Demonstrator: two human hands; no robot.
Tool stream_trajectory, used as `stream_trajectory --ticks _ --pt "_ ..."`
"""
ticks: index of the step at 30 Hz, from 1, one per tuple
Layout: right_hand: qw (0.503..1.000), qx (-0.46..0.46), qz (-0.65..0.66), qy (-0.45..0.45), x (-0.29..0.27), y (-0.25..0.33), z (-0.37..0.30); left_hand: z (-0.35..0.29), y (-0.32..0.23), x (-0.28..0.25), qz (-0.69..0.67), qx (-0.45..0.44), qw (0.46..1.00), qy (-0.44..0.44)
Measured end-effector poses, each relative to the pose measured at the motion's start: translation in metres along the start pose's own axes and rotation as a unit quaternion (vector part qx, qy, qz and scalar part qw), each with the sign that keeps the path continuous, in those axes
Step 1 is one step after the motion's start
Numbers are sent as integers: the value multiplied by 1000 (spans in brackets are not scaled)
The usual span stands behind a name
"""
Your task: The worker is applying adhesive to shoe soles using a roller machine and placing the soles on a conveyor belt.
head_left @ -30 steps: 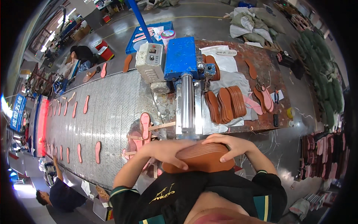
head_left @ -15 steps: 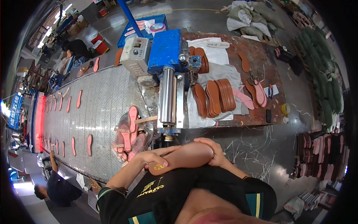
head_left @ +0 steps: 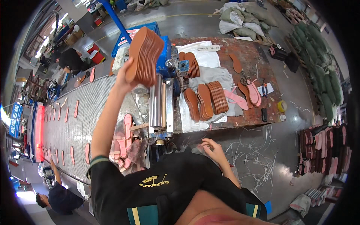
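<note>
Brown sole stack (head_left: 145,56) gripped up in left hand (head_left: 125,77), overlapping blue machine (head_left: 164,63) in view. Reads as carry step; next move calls for keeping soles squared. Right hand (head_left: 214,150) loosely curled, seemingly empty.

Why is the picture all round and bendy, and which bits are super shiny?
In the head view, the fisheye lens bends straight edges and leaves dark corners; also in the head view, bright glare streaks the metal cylinder, and white light bounces off the floor at right.
</note>
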State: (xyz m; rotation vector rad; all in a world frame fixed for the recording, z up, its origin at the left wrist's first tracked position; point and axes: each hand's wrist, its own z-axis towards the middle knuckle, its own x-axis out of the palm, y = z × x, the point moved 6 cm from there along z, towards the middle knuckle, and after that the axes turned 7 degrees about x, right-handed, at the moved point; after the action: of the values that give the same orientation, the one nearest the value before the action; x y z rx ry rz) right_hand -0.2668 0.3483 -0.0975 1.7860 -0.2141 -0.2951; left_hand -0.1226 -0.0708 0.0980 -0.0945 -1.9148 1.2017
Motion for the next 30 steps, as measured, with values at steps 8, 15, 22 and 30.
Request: stream_trajectory --ticks 8,15,22,30 --pt "993 35 -46 -103 -27 -21 -36 109 -16 -50 385 -134 894 -183" --pt "995 9 -82 -63 -24 13 9 121 -46 -48 540 196 807 -138" --pt "958 -187 -199 -82 32 189 119 62 -76 -57 551 333 762 -71" --pt "740 -371 -469 -308 151 337 280 -127 45 -137 398 222 881 -127"
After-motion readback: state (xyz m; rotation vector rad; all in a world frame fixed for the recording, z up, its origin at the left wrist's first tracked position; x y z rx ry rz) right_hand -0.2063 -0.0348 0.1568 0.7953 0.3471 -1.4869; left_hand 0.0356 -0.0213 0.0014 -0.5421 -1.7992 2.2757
